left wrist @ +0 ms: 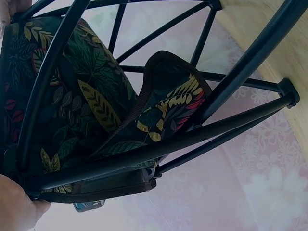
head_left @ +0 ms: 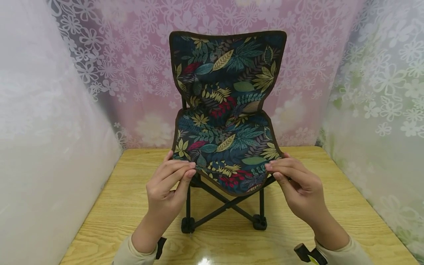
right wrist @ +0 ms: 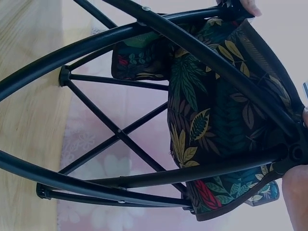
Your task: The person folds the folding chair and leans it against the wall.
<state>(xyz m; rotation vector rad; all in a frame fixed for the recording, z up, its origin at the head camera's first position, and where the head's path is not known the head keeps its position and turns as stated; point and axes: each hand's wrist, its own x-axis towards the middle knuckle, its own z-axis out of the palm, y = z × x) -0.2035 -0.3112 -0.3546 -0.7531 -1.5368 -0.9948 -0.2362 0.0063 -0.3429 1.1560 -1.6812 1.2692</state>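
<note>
A small folding chair [head_left: 228, 143] with dark leaf-print fabric and brown edging stands unfolded, facing me in the head view. My left hand [head_left: 169, 186] pinches the front corner of its seat on the left, thumb below and fingers on top. At the opposite front corner, my right hand [head_left: 301, 187] holds the fabric edge the same way. Between the hands the front edge of the seat sags. Both wrist views look in under the seat, where black tubes [left wrist: 159, 154] cross; only parts of the hands show there.
Beneath the chair is a wood-grain table [head_left: 132, 221], with the black plastic feet [head_left: 187, 225] on it. A pink floral curtain [head_left: 142, 73] hangs behind, and pale sheets flank both sides. Black straps [head_left: 311, 254] sit at my wrists.
</note>
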